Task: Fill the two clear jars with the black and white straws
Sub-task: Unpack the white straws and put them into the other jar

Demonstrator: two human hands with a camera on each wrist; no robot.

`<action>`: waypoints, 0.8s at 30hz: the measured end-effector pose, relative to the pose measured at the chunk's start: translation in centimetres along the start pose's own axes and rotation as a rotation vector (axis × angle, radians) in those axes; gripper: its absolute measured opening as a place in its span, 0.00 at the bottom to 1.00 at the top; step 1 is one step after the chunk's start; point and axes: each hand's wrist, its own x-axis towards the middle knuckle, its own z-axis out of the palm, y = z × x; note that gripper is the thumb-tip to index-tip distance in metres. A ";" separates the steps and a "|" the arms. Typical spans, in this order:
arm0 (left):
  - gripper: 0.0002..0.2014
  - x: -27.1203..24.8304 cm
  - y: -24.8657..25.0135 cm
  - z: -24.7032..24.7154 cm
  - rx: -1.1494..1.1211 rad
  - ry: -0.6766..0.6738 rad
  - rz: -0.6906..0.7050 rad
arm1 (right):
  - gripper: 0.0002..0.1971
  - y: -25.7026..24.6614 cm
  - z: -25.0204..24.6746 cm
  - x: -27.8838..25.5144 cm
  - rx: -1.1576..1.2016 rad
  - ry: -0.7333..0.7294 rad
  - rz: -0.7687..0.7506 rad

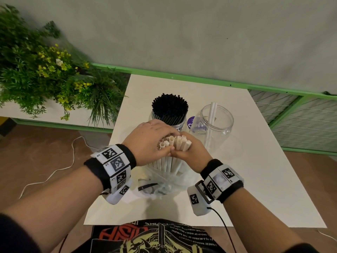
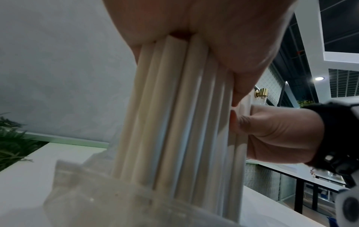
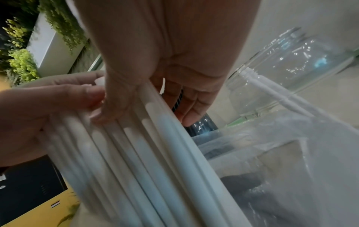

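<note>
A bundle of white straws [image 1: 175,143] stands upright with its lower ends inside a clear plastic bag [image 1: 164,181] on the white table [image 1: 264,170]. My left hand [image 1: 151,141] wraps round the bundle's top from the left, and my right hand [image 1: 189,152] grips it from the right, thumbs touching. In the left wrist view the white straws [image 2: 174,122] run down from my palm. Behind stand a clear jar packed with black straws [image 1: 169,110] and a clear jar [image 1: 217,125] holding a white straw or two [image 1: 212,114]. The right wrist view shows that jar [image 3: 291,69].
A purple round label [image 1: 191,122] shows between the two jars. Green plants [image 1: 45,73] fill a planter to the left, and a green rail [image 1: 200,79] runs behind the table. A white cable [image 1: 54,172] lies on the floor at left.
</note>
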 end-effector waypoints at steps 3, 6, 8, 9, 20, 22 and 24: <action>0.18 0.0 0.2 -0.1 -0.005 0.024 -0.010 | 0.27 0.2 0.4 -0.1 0.023 0.048 0.025; 0.20 0.1 0.3 -0.4 -0.020 0.027 -0.058 | 0.19 0.1 0.9 -0.3 0.081 0.096 0.020; 0.17 0.1 0.1 -0.6 -0.041 0.038 -0.086 | 0.14 -0.2 1.1 -0.4 0.135 0.131 0.016; 0.15 0.1 0.0 -0.6 -0.037 0.039 -0.093 | 0.13 -0.2 1.1 -0.4 0.169 0.141 0.022; 0.08 0.2 -0.2 -0.6 -0.011 0.039 -0.089 | 0.10 -0.9 1.2 -1.4 0.153 0.314 -0.044; 0.07 0.2 0.0 -0.6 0.002 0.042 -0.077 | 0.17 -1.3 1.3 -1.8 0.129 0.388 -0.092; 0.07 0.3 0.1 -0.4 0.018 0.035 -0.070 | 0.23 -2.0 1.3 -2.0 0.086 0.411 -0.131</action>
